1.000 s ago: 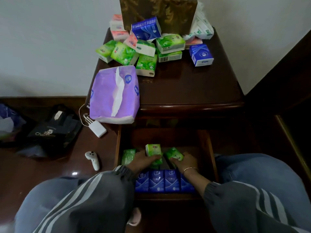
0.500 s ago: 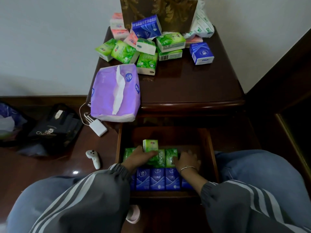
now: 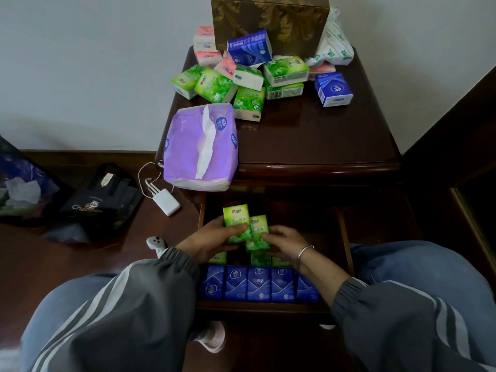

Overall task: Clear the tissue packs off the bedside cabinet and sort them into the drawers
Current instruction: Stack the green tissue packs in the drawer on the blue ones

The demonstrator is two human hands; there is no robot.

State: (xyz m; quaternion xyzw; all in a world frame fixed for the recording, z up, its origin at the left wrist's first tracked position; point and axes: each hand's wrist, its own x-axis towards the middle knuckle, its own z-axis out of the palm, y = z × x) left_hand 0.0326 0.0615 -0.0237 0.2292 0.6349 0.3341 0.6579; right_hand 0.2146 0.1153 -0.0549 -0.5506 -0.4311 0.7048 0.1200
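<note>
Two small green packs are up out of the drawer (image 3: 345, 237) now. A second ago both hands were pressed low among the green row, nudging packs flat; half a second ago one green pack stood on end under the left hand. Now the left hand (image 3: 212, 241) has raised that pack, the taller green pack (image 3: 236, 224), with fingers curled round its lower half and the thumb across its front. The right hand (image 3: 284, 241) grips a second green pack (image 3: 259, 233) from its right side, fingertips on the wrapper. The two packs overlap, the left one in front and higher.

Judging by this, the green row was not sitting well, and the packs have been lifted to be reset rather than added fresh. A few green packs (image 3: 264, 260) lie below the hands, partly hidden. In front of them, nearest the person, the blue row (image 3: 259, 284) stands tight, side by side, and has not shifted.

Behind the drawer, the cabinet top (image 3: 322, 140) looks unchanged: a heap of green, pink and blue packs (image 3: 241, 79) near its back edge, one blue pack (image 3: 333, 89) apart to the heap's right, and the big purple pack (image 3: 200, 147) overhanging the front left corner. A gold box (image 3: 269, 20) stands behind the heap.

So the clearing has paused for tidying. Most of the job is still ahead, and the green row needs closing before more goes in.
</note>
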